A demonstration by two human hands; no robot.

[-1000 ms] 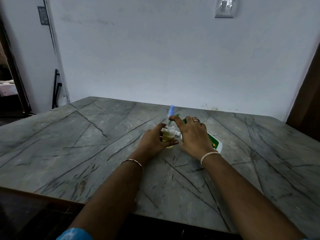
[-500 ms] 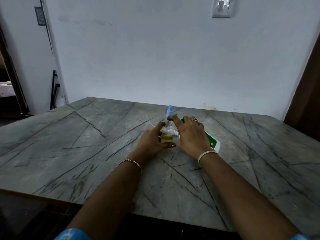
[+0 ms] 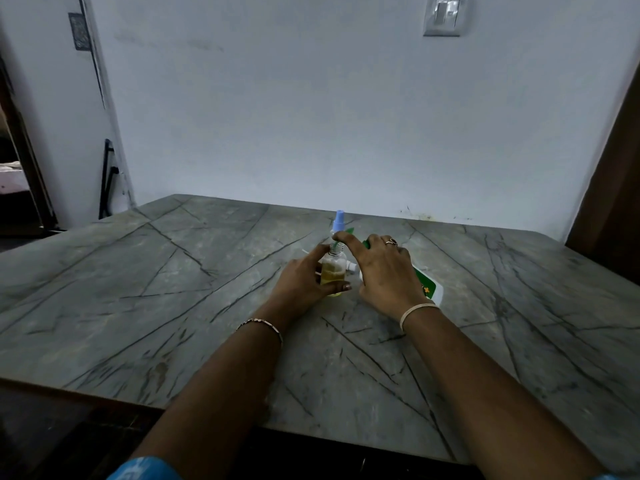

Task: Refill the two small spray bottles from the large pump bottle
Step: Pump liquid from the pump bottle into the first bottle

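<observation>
Head view: the small spray bottle (image 3: 333, 273) stands upright on the surface (image 3: 173, 289) between both hands, part-filled with yellow liquid. The left hand (image 3: 303, 280) wraps its body. The right hand (image 3: 386, 271) curls over the tilted large pump bottle (image 3: 429, 289), whose long axis runs near-right to far-left, index finger on the spout at the small bottle's neck. The second spray bottle (image 3: 338, 219) stands just behind.

small bottle (image 3: 333, 271) upright, pump bottle (image 3: 429, 287) tilted
</observation>
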